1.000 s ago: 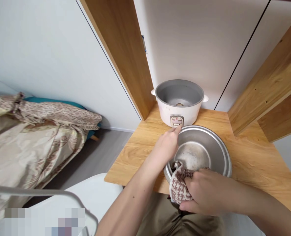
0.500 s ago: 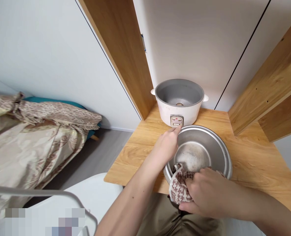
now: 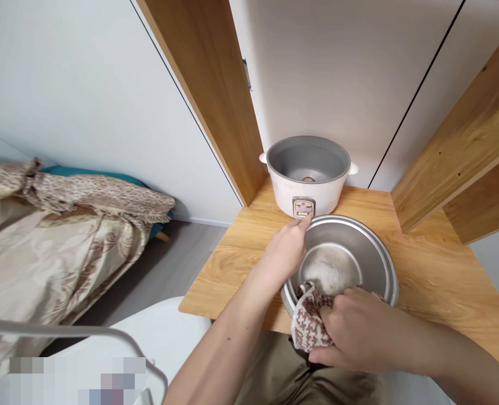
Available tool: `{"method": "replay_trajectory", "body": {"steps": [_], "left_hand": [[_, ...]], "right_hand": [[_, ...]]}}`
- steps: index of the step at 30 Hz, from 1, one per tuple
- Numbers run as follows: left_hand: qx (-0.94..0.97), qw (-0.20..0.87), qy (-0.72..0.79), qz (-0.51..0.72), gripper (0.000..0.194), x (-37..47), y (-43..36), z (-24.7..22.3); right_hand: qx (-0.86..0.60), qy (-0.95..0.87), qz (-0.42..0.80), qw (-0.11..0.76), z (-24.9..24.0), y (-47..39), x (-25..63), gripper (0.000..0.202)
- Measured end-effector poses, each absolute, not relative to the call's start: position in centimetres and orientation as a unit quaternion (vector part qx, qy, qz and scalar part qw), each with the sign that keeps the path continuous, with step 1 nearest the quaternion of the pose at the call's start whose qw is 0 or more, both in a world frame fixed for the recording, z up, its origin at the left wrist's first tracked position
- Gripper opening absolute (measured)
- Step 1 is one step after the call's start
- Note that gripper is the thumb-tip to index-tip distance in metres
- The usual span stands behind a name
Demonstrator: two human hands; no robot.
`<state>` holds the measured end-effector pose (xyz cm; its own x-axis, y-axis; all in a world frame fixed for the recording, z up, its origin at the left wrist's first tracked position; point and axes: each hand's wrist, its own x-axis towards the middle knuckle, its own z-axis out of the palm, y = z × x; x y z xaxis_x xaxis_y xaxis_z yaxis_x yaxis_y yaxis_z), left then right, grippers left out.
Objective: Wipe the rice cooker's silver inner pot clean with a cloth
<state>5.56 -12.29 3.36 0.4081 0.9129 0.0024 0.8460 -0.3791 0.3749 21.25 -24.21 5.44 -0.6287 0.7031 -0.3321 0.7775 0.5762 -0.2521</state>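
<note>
A round silver metal pot point(image 3: 336, 264) is tipped toward me at the table's front, its inside and pale bottom showing. My left hand point(image 3: 286, 246) is closed at the pot's left rim, most of its fingers out of sight. Its index finger stretches along the rim, and its tip lies close to the switch panel of a white rice cooker point(image 3: 281, 194). Inside the cooker's grey cavity I see a small round piece at the centre. My right hand point(image 3: 354, 329) is closed on a brown-and-white patterned cloth point(image 3: 310, 320) over the pot's near edge.
The rice cooker stands at the back of the wooden table point(image 3: 215, 275) against a white wall. Wooden posts point(image 3: 198, 84) rise on both sides. A bed with patterned bedding point(image 3: 63, 242) is at left. In front lies a white surface point(image 3: 165, 320) with a grey bar.
My right hand and the cloth have shifted very slightly right. My left hand, the pot and the rice cooker look almost the same.
</note>
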Motion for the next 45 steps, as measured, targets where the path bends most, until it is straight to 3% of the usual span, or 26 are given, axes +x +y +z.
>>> {"method": "replay_trajectory", "body": {"steps": [6, 13, 19, 26, 33, 38, 45], "left_hand": [[0.821, 0.162, 0.539, 0.100, 0.064, 5.6, -12.3, 3.5], [0.824, 0.160, 0.534, 0.104, 0.063, 5.5, -12.1, 3.2], [0.823, 0.163, 0.534, 0.104, 0.063, 5.5, -12.1, 3.3], [0.826, 0.158, 0.532, 0.103, 0.067, 5.5, -12.0, 3.0], [0.824, 0.166, 0.531, 0.108, 0.067, 5.4, -11.9, 2.9], [0.826, 0.167, 0.527, 0.109, 0.064, 5.4, -11.9, 3.0], [0.826, 0.169, 0.527, 0.104, 0.064, 5.4, -11.8, 3.1]], "right_hand": [[0.393, 0.873, -0.280, 0.070, 6.4, -23.6, 21.9, 0.037], [0.416, 0.880, -0.192, 0.127, 6.0, -24.1, 21.2, 0.059], [0.397, 0.880, -0.253, 0.071, 6.1, -23.7, 21.7, 0.043], [0.418, 0.878, -0.209, 0.102, 5.9, -24.0, 21.5, 0.053], [0.396, 0.877, -0.261, 0.075, 5.9, -23.7, 22.0, 0.044], [0.413, 0.881, -0.206, 0.101, 5.6, -24.0, 21.8, 0.057], [0.396, 0.873, -0.274, 0.076, 6.0, -23.7, 22.2, 0.046]]}}
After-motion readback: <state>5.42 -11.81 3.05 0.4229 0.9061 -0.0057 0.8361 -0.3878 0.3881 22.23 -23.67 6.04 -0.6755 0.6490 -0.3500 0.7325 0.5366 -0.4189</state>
